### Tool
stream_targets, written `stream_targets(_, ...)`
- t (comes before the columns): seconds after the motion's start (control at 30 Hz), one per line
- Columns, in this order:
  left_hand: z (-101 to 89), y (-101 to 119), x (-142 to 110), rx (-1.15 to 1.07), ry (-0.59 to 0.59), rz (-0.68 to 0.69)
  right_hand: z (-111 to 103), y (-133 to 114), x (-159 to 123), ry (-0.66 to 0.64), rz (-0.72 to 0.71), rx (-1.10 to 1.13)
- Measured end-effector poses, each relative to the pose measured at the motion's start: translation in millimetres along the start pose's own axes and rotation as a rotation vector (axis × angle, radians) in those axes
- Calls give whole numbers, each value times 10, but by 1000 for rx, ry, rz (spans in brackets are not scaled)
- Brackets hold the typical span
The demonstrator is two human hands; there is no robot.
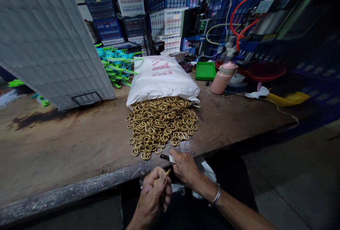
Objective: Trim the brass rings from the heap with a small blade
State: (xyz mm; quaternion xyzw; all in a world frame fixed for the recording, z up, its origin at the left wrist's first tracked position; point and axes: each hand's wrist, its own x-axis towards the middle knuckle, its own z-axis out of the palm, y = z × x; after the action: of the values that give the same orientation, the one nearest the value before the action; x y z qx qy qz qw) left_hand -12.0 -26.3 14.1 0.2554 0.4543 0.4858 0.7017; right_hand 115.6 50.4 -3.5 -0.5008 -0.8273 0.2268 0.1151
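Note:
My left hand (155,193) is closed around a gold-coloured ring (168,172), just off the table's front edge. Beside it, my right hand (184,166) grips a small knife (165,157) with a dark, flat blade pointing left and something white at the grip. Just beyond both hands, a heap of gold rings (162,125) spills over the table from the mouth of a white sack (162,76) with red print. Below the hands, clear or white plastic (208,173) shows near my lap, partly hidden by my right forearm.
A tall grey corrugated panel (53,39) stands at left, near green and blue plastic pieces (117,65). Right of the sack are a green tray (205,70), a pink bottle (222,79) and a yellow scoop-like piece (289,98). Stacked crates (167,21) fill the back.

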Motion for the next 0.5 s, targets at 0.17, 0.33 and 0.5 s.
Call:
stream_targets(0.17,-80,-50,55,-54,-10,-53,17,-104,144,97,-75,-1)
stream_targets(0.33,-163,-56,84,-112,-5,-35,85,-183,278,49,-75,-75)
stream_targets(0.5,-197,-41,94,-237,-39,-72,81,-218,355,16,-43,-125)
